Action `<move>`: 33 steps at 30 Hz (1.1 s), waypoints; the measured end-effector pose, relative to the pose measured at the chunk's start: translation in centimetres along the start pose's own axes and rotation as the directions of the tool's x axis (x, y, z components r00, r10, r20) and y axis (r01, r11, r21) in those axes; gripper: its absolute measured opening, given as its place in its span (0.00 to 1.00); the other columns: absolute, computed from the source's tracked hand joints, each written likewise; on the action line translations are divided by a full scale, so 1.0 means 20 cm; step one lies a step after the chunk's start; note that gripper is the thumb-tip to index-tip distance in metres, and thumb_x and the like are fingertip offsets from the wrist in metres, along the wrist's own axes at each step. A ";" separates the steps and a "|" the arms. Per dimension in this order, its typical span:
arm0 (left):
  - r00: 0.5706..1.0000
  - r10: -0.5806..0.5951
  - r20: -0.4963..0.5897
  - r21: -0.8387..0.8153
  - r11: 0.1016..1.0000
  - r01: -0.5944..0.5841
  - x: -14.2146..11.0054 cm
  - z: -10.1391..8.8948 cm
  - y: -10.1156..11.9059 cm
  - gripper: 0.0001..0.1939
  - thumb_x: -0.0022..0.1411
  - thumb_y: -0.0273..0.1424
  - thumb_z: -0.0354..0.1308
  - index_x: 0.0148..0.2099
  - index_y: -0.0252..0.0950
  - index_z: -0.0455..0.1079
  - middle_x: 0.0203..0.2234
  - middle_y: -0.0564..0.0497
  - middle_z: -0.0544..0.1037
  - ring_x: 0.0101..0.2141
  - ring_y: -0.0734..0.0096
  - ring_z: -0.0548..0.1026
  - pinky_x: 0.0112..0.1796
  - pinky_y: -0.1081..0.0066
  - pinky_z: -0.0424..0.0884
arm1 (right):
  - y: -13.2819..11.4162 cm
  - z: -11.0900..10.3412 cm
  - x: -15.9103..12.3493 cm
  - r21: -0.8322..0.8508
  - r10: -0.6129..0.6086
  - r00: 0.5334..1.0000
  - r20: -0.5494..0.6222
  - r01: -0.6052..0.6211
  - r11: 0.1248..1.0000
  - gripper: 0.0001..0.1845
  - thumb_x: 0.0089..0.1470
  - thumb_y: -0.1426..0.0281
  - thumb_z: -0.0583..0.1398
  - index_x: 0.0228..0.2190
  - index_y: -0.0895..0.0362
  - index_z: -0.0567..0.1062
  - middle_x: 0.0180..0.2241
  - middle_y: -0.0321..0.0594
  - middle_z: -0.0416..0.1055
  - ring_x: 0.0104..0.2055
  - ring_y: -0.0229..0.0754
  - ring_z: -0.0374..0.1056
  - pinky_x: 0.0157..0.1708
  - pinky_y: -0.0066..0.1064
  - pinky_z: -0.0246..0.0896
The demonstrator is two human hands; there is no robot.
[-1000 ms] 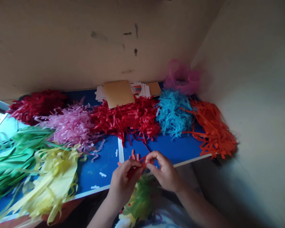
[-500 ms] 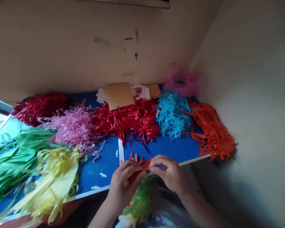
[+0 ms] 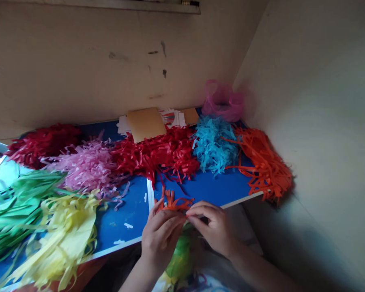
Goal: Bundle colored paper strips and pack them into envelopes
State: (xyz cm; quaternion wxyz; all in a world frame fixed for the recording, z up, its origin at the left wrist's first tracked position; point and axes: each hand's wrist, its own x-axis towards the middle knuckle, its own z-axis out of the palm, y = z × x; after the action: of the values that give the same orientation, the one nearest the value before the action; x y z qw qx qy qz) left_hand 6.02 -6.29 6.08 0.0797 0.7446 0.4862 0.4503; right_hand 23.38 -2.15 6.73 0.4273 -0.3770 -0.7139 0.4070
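Observation:
My left hand (image 3: 162, 229) and my right hand (image 3: 211, 225) meet at the table's front edge, fingertips pinched close together. Between them is a fringed strip of orange tissue paper (image 3: 172, 200), its cut ends fanning out beyond the left fingers. Both hands are closed on it; the left fingers hide most of its uncut part. Below the hands, a green and yellow fringed paper piece (image 3: 181, 255) lies near my lap, partly covered by the left wrist.
The blue table (image 3: 213, 188) bears piles of red (image 3: 158, 152), pink (image 3: 86, 166), light blue (image 3: 214, 146), orange (image 3: 263, 166), green (image 3: 18, 207) and yellow fringe (image 3: 63, 235). Brown card (image 3: 147, 123) and a pink plastic bag (image 3: 222, 103) lie by the wall.
The view has shifted slightly, moving the table leftward in the picture. The left hand has turned over the strip, and the orange fringe now fans out further above the fingers.

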 end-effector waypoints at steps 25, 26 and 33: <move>0.627 -0.475 0.617 -0.329 0.568 0.754 -0.08 0.30 0.16 0.17 0.67 0.44 0.49 0.33 0.38 0.65 0.25 0.53 0.71 0.26 0.72 0.66 0.28 0.74 0.65 | 0.12 -0.42 -0.27 0.303 0.527 0.750 0.399 -0.650 0.697 0.11 0.48 0.61 0.67 0.25 0.55 0.77 0.14 0.30 0.68 0.13 0.31 0.56 0.15 0.22 0.48; 0.618 -0.514 0.595 -0.321 0.553 0.769 -0.10 0.31 0.15 0.17 0.66 0.46 0.50 0.32 0.38 0.65 0.24 0.53 0.70 0.25 0.71 0.66 0.28 0.74 0.65 | 0.14 -0.48 -0.26 0.467 0.512 0.780 0.360 -0.626 0.624 0.14 0.47 0.57 0.67 0.23 0.55 0.77 0.13 0.30 0.67 0.11 0.30 0.52 0.13 0.22 0.45; 0.539 -0.633 0.556 -0.278 0.469 0.838 -0.20 0.32 0.09 0.20 0.61 0.51 0.54 0.30 0.39 0.68 0.23 0.51 0.74 0.25 0.68 0.70 0.28 0.72 0.67 | 0.24 -0.88 -0.14 0.586 0.450 0.785 -0.425 -0.141 0.798 0.11 0.45 0.62 0.70 0.34 0.43 0.79 0.29 0.33 0.78 0.24 0.37 0.69 0.22 0.29 0.62</move>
State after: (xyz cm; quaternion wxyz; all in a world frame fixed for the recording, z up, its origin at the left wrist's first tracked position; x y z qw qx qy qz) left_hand 11.55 -8.31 1.07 0.5572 0.4729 0.5984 0.3284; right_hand 41.36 1.83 6.81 0.6256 -0.4568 -0.3519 0.5255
